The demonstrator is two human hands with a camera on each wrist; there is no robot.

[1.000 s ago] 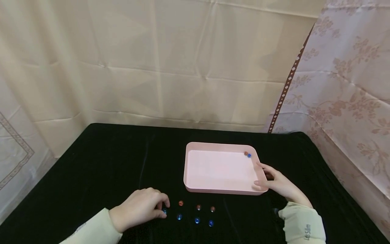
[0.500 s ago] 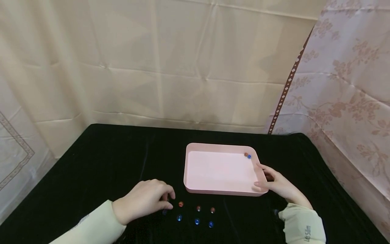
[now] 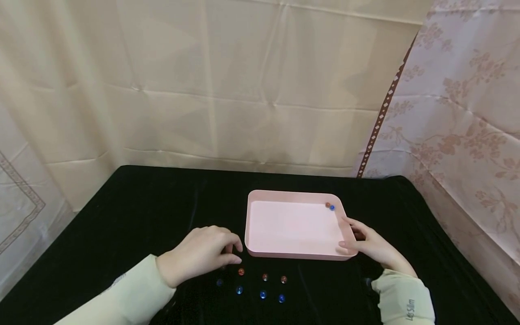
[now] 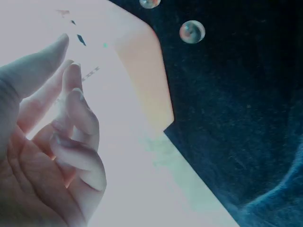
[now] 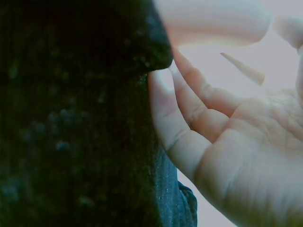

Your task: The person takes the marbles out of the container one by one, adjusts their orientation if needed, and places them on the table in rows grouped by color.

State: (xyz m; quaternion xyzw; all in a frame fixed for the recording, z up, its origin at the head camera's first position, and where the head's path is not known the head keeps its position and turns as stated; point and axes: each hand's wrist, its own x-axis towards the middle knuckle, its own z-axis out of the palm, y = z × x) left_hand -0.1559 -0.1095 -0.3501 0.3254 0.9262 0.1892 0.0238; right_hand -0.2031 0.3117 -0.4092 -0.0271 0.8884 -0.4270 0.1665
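Observation:
My left hand (image 3: 205, 250) hovers just off the near left corner of a pink tray (image 3: 294, 257), its fingers loosely bent. In the left wrist view, thumb and fingertips stand apart with nothing visible between them. My right hand (image 3: 371, 243) grips the tray's right wall, thumb near the front corner. Inside the tray's far right corner lie an orange marble (image 3: 327, 205) and a blue marble (image 3: 332, 207), side by side. Before the tray, a row of orange marbles (image 3: 265, 277) lies behind a row of blue marbles (image 3: 263, 294). Another small marble is partly hidden under my left hand.
Black cloth (image 3: 154, 207) covers the table. A cream curtain (image 3: 243, 90) hangs behind it, and a floral cloth (image 3: 467, 113) hangs on the right. A small dark object (image 3: 368, 282) shows beside the right sleeve.
My left hand has moved away from the leftmost blue marble, up and right toward the tray; that marble stays on the cloth. My right hand and the tray have kept their place.

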